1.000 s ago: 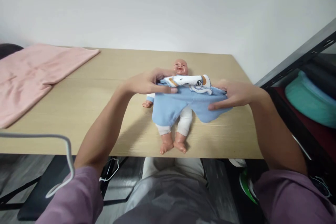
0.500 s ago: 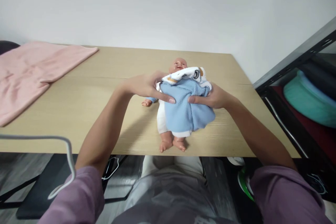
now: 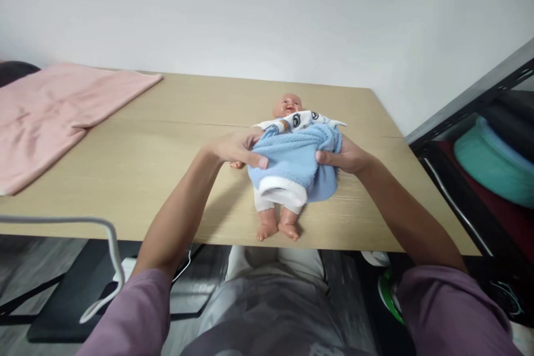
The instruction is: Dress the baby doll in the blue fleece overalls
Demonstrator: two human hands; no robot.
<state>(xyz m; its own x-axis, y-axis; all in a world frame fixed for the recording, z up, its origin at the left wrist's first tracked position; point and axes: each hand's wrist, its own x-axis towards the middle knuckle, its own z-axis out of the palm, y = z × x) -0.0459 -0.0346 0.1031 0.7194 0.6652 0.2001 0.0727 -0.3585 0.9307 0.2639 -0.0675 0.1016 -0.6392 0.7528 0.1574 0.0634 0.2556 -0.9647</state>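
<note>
A baby doll [image 3: 287, 104] lies on its back on the wooden table [image 3: 167, 178], its head away from me and its bare feet near the front edge. Over its body I hold a small blue garment [image 3: 292, 150] with a white band and a white patterned part folded at the top. My left hand [image 3: 242, 150] grips the garment's left side, thumb on top. On the right side, my right hand [image 3: 344, 156] pinches the bunched cloth between thumb and fingers. The garment hides the doll's torso; white cloth shows on its legs.
A pink cloth [image 3: 62, 117] lies spread at the table's left. A grey cable [image 3: 109, 233] hangs in front of the near left edge. To the right stands a black rack [image 3: 459, 105] holding a teal item [image 3: 492, 161]. A white wall rises behind the table.
The garment has turned and been spread between my hands, so its white band now faces me as an opening. My right hand has shifted slightly outward. The doll stays on the table.
</note>
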